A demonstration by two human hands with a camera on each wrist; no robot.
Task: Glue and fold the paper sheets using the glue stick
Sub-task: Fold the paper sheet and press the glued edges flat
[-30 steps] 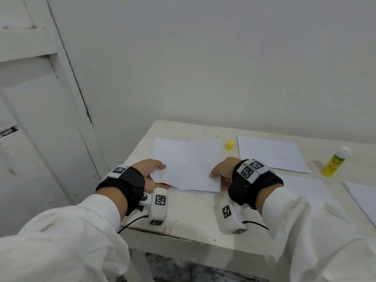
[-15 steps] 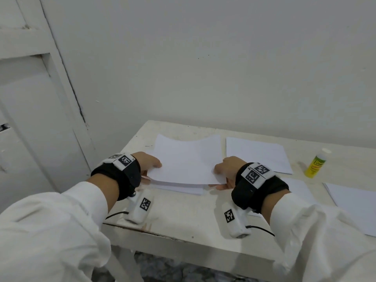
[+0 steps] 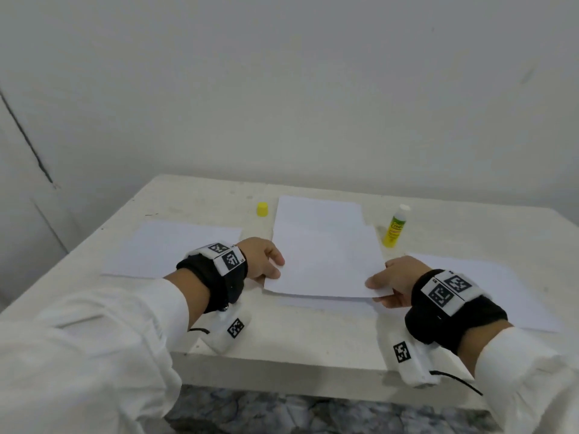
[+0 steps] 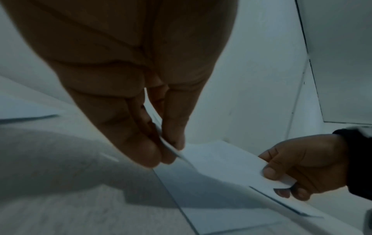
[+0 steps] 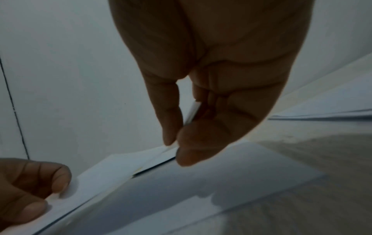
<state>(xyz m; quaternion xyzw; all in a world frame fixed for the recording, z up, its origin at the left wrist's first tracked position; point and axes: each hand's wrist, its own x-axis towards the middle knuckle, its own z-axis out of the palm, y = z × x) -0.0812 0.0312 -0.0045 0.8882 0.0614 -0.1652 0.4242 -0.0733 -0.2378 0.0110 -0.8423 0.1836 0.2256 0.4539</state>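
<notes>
Head view: both hands hold one paper sheet [image 3: 326, 258] just above the table [image 3: 313, 333]
Left hand [image 3: 261, 261]: pinching its near left corner
Right hand [image 3: 393, 281]: pinching the near right corner
Glue stick [image 3: 395, 227]: upright, uncapped, just beyond the sheet's right edge
Yellow cap [image 3: 262, 209]: off to the left

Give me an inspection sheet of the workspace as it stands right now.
Surface: white table, scuffed, some marks.
Job's things: held paper sheet lifted at its near edge; another sheet flat at left, one at right; glue stick upright, uncapped; yellow cap standing apart.
Clutter: nothing seen.
Grippers: left hand and right hand each pinch a near corner of the held sheet.
Cables: black cable from right wrist camera; another at the left.
Surroundings: plain white wall behind the table.
</notes>
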